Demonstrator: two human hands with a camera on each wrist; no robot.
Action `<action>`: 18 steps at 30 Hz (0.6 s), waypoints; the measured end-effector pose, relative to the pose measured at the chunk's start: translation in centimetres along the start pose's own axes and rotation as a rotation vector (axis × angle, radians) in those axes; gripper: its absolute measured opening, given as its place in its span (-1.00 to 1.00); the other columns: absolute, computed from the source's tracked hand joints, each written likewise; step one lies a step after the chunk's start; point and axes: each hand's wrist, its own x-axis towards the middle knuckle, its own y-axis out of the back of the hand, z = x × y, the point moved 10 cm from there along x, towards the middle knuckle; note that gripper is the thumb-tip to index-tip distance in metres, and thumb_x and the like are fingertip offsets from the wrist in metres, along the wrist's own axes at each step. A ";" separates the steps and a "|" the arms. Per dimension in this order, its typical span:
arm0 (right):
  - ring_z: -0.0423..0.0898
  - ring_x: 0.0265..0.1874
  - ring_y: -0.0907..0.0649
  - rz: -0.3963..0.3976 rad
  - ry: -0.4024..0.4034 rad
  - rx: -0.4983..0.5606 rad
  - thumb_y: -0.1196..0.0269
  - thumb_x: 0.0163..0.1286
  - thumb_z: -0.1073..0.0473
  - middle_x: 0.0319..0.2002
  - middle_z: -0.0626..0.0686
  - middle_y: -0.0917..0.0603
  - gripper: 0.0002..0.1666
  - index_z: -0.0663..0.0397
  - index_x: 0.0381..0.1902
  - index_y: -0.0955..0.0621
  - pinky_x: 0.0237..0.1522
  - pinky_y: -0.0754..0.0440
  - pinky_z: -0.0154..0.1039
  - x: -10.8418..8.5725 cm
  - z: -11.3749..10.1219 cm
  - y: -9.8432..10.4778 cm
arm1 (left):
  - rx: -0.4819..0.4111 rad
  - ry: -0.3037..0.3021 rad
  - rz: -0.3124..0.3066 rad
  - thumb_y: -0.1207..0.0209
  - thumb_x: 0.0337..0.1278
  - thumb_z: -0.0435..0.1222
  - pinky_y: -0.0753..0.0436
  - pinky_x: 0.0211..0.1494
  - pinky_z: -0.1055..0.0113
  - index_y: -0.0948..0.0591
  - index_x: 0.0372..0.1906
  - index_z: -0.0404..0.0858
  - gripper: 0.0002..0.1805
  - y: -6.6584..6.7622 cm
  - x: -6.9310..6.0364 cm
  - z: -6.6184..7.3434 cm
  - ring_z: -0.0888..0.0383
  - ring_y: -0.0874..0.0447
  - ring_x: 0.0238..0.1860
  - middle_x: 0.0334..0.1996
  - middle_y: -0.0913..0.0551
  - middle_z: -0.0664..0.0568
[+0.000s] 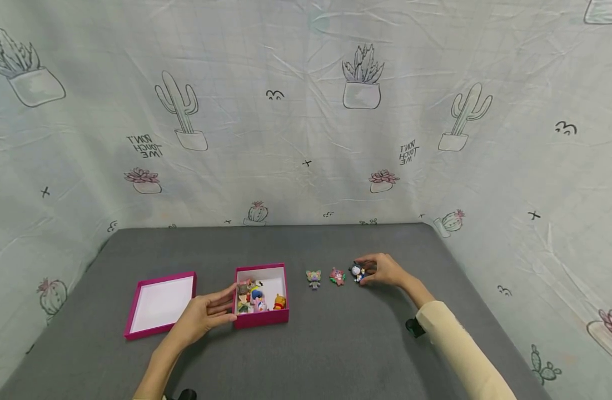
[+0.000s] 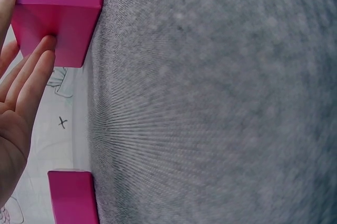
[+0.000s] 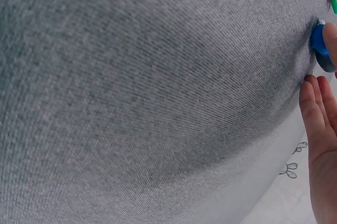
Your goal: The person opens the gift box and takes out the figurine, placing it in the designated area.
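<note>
In the head view the left hand (image 1: 198,318) rests its fingertips on the left side of a magenta box (image 1: 262,319); the left wrist view shows its extended fingers (image 2: 36,79) against the box wall (image 2: 71,37). Several small figurines (image 1: 258,294) lie inside, mostly at the left, with a yellow-and-red one (image 1: 279,301) at the right. The right hand (image 1: 388,270) pinches a dark blue and white figurine (image 1: 356,270) at the table surface. From the right wrist, the thumb of that hand (image 3: 322,129) overlaps the figurine's blue part (image 3: 317,39).
A magenta lid (image 1: 160,305) with a white inside lies left of the box. Between the box and the right hand, a grey-purple figurine (image 1: 313,279) and a pink-green one (image 1: 337,276) lie on the grey table (image 1: 326,344). A patterned cloth (image 1: 306,122) hangs behind.
</note>
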 end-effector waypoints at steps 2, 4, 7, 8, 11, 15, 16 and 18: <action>0.15 -0.08 -0.66 0.003 0.007 -0.004 -0.48 0.03 0.32 0.00 0.31 -0.64 -0.40 0.38 0.07 -0.59 -0.10 -0.68 -0.21 0.0 -0.1 0.0 | -0.002 0.005 0.001 -0.34 0.06 -0.29 -0.66 -0.05 0.31 -0.35 0.35 -0.40 -0.27 0.1 0.0 0.0 -0.19 -0.56 0.09 0.27 -0.34 -0.41; 0.12 -0.10 -0.68 0.007 0.015 -0.012 -0.48 0.04 0.31 -0.05 0.28 -0.66 -0.44 0.37 0.04 -0.61 -0.11 -0.69 -0.20 0.0 0.0 0.0 | -0.006 0.010 0.002 -0.34 0.06 -0.28 -0.66 -0.05 0.30 -0.35 0.35 -0.39 -0.27 0.1 0.0 0.0 -0.19 -0.57 0.09 0.27 -0.34 -0.41; 0.11 -0.10 -0.68 0.021 0.019 -0.039 -0.48 0.05 0.27 -0.07 0.26 -0.68 -0.46 0.36 0.01 -0.63 -0.09 -0.68 -0.15 -0.1 0.1 0.3 | -0.008 0.015 0.002 -0.34 0.06 -0.28 -0.66 -0.05 0.30 -0.35 0.35 -0.38 -0.27 0.1 0.0 0.1 -0.18 -0.57 0.09 0.27 -0.33 -0.41; 0.11 -0.09 -0.68 0.025 0.019 -0.053 -0.49 0.05 0.25 -0.07 0.26 -0.68 -0.47 0.35 0.00 -0.64 -0.08 -0.67 -0.12 -0.2 0.1 0.4 | -0.009 0.013 0.002 -0.34 0.06 -0.28 -0.66 -0.05 0.30 -0.35 0.35 -0.38 -0.27 0.1 0.0 0.1 -0.18 -0.56 0.09 0.27 -0.33 -0.41; 0.11 -0.07 -0.67 0.035 0.011 -0.084 -0.49 0.06 0.20 -0.06 0.25 -0.68 -0.47 0.34 -0.01 -0.65 -0.05 -0.65 -0.06 -0.3 0.4 0.6 | -0.007 0.008 0.000 -0.33 0.06 -0.29 -0.66 -0.05 0.30 -0.35 0.35 -0.39 -0.27 0.1 -0.1 0.1 -0.19 -0.56 0.09 0.27 -0.33 -0.42; 0.09 -0.07 -0.65 0.043 0.007 -0.086 -0.48 0.08 0.17 -0.05 0.22 -0.67 -0.48 0.30 0.00 -0.65 -0.02 -0.63 0.00 -0.4 1.0 0.7 | 0.004 0.012 0.001 -0.33 0.07 -0.29 -0.66 -0.05 0.31 -0.35 0.35 -0.38 -0.27 0.2 0.0 0.1 -0.19 -0.57 0.09 0.27 -0.33 -0.41; 0.09 -0.06 -0.64 0.045 0.008 -0.075 -0.48 0.09 0.17 -0.04 0.22 -0.67 -0.48 0.30 0.00 -0.65 0.00 -0.61 0.03 -0.5 1.1 0.7 | 0.007 0.014 0.000 -0.33 0.07 -0.29 -0.66 -0.05 0.31 -0.35 0.35 -0.38 -0.27 0.2 0.0 0.1 -0.19 -0.57 0.09 0.27 -0.33 -0.41; 0.13 -0.04 -0.61 0.045 0.011 -0.061 -0.47 0.11 0.18 -0.02 0.24 -0.64 -0.48 0.31 0.01 -0.64 0.03 -0.59 0.07 -0.7 1.2 0.7 | 0.014 0.015 0.001 -0.33 0.07 -0.28 -0.66 -0.05 0.31 -0.35 0.35 -0.37 -0.27 0.2 0.0 0.2 -0.18 -0.57 0.08 0.27 -0.33 -0.41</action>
